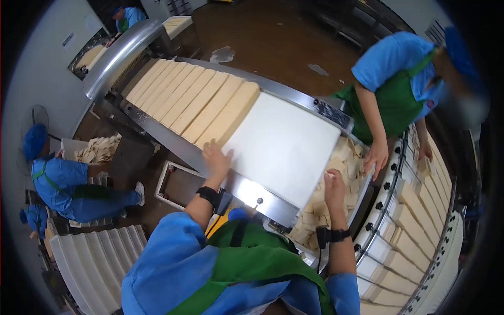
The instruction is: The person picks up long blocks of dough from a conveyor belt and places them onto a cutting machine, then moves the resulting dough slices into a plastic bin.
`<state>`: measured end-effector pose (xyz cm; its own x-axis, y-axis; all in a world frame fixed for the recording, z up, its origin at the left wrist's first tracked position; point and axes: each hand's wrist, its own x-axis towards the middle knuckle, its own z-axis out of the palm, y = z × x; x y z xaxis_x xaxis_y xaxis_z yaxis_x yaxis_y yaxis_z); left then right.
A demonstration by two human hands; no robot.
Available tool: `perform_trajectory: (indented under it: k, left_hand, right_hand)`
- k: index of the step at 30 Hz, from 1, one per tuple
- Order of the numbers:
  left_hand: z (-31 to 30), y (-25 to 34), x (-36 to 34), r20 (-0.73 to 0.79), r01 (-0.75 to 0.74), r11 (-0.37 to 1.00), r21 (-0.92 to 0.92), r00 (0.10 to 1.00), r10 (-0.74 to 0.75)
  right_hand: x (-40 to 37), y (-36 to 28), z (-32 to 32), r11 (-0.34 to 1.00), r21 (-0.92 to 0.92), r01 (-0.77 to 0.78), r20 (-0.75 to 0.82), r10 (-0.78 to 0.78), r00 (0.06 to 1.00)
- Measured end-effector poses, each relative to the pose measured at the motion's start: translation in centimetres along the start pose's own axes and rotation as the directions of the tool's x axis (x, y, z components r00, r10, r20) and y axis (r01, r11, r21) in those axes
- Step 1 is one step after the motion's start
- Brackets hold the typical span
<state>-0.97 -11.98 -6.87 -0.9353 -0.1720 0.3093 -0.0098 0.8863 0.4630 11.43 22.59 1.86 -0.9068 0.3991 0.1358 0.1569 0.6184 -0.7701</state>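
Observation:
My left hand (216,161) has its fingers spread at the near end of the closest long pale block (231,113), and seems to touch its edge. That block is the last in a row of pale, dough-like blocks (181,94) lying side by side on the conveyor. My right hand (334,190) is above a bin of pale, flat offcuts (315,210), by the end of the white belt (289,147). Its fingers are curled together, and whatever they may hold is too small to make out.
A co-worker (394,89) in a green apron stands across the bin, one hand at its rim. To the right, a curved conveyor (386,226) carries more pale blocks. A metal hood (123,58) spans the far end. Another person (73,184) works at left near stacked white trays (97,262).

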Motion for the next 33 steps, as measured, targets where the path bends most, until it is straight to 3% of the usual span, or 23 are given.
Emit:
perform_trajectory:
  k: [1, 2, 3, 5, 8, 12, 14, 19, 25, 28, 31, 32, 33]
  left_hand:
    - [-0.2, -1.9, 1.1, -0.025, 0.062, 0.997, 0.051, 0.998, -0.061]
    - [-0.2, -3.1, 2.2, -0.050, 0.122, 0.988, 0.099, 0.992, -0.117]
    - [-0.8, -3.4, 3.1, 0.060, 0.133, 0.987, 0.093, 0.988, -0.139]
    - [-2.7, -3.3, 5.0, 0.284, 0.147, 0.986, 0.079, 0.945, -0.163]
    - [-1.5, -3.2, 4.8, 0.322, 0.020, 0.966, 0.257, 0.941, -0.105]
    - [-1.3, -3.4, 4.4, 0.327, -0.089, 0.943, 0.321, 0.945, -0.022]
    - [-1.7, -3.2, 4.6, 0.377, -0.091, 0.943, 0.321, 0.925, -0.039]
    - [-2.5, -3.0, 4.9, 0.417, -0.146, 0.939, 0.311, 0.909, 0.004]
    - [-2.6, -2.9, 4.7, 0.450, -0.164, 0.944, 0.286, 0.893, 0.019]
    - [-2.8, -2.7, 4.5, 0.399, -0.247, 0.953, 0.173, 0.903, 0.161]
    - [-5.0, 0.4, 5.5, 0.639, -0.148, 0.980, -0.132, 0.743, 0.198]
    - [-4.4, 0.3, 5.2, 0.627, -0.205, 0.934, -0.293, 0.696, 0.350]
    - [-4.1, 1.2, 4.8, 0.690, -0.152, 0.927, -0.343, 0.629, 0.358]
  right_hand:
    - [1.3, -1.4, 1.8, 0.999, -0.023, -0.044, 0.075, 0.045, 0.996]
    - [2.9, -0.4, 4.7, 0.990, -0.001, 0.139, 0.088, -0.138, 0.986]
    - [4.3, 0.9, 7.8, 0.950, 0.023, 0.312, 0.097, -0.313, 0.945]
    - [6.4, -0.6, 12.1, 0.967, -0.039, 0.254, 0.280, -0.233, 0.931]
    - [9.7, -3.3, 18.0, 0.933, -0.241, 0.267, 0.369, -0.166, 0.915]
    - [14.4, -8.3, 25.0, 0.867, -0.475, 0.149, 0.342, 0.026, 0.939]
    - [17.3, -9.5, 28.2, 0.838, -0.519, 0.167, 0.298, -0.005, 0.954]
    - [22.5, -14.6, 31.7, 0.846, -0.526, 0.086, 0.301, 0.090, 0.949]
    - [22.4, -15.5, 31.1, 0.840, -0.536, -0.080, 0.280, 0.266, 0.922]
    - [21.4, -15.0, 26.8, 0.824, -0.511, -0.245, 0.204, 0.392, 0.897]
    - [19.3, -11.8, 20.7, 0.767, -0.467, -0.440, 0.031, 0.512, 0.859]
    - [18.5, -10.3, 18.5, 0.735, -0.450, -0.508, -0.035, 0.554, 0.832]
    - [17.5, -8.7, 16.4, 0.699, -0.429, -0.573, -0.101, 0.593, 0.799]
